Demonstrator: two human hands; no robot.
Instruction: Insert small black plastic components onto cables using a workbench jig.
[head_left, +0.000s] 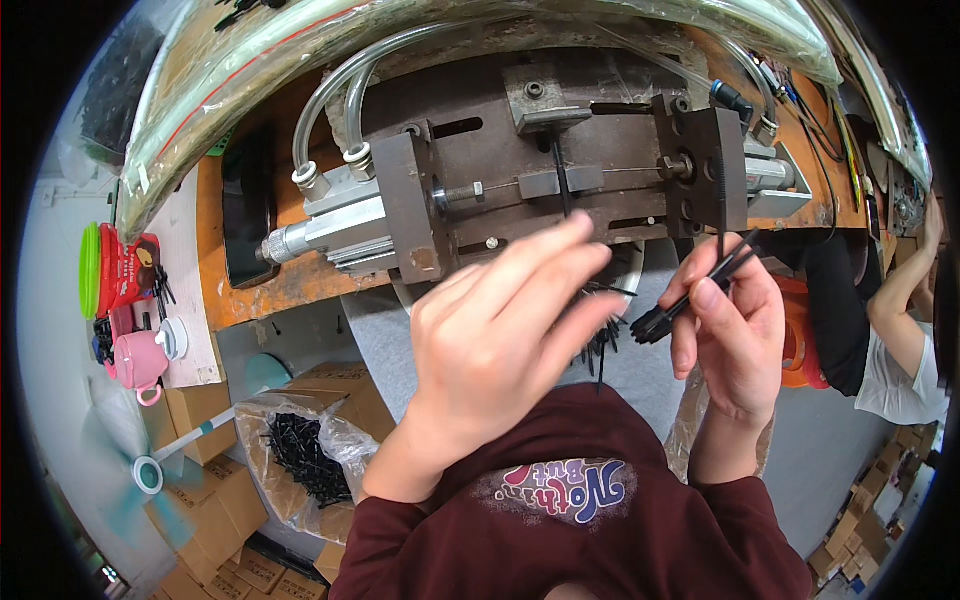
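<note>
Orange worktop point(235, 306): rig point(495, 150), one black rod point(562, 172) in place. Right hand point(742, 325): grasping more rods point(655, 322), apparently pending. Left hand point(485, 340): grip unclear.

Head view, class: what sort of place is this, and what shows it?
Probably a factory workshop: a dark brown metal machine with clear plastic hoses, slim black parts heaped in a clear plastic bag, and brown cardboard boxes.
</note>
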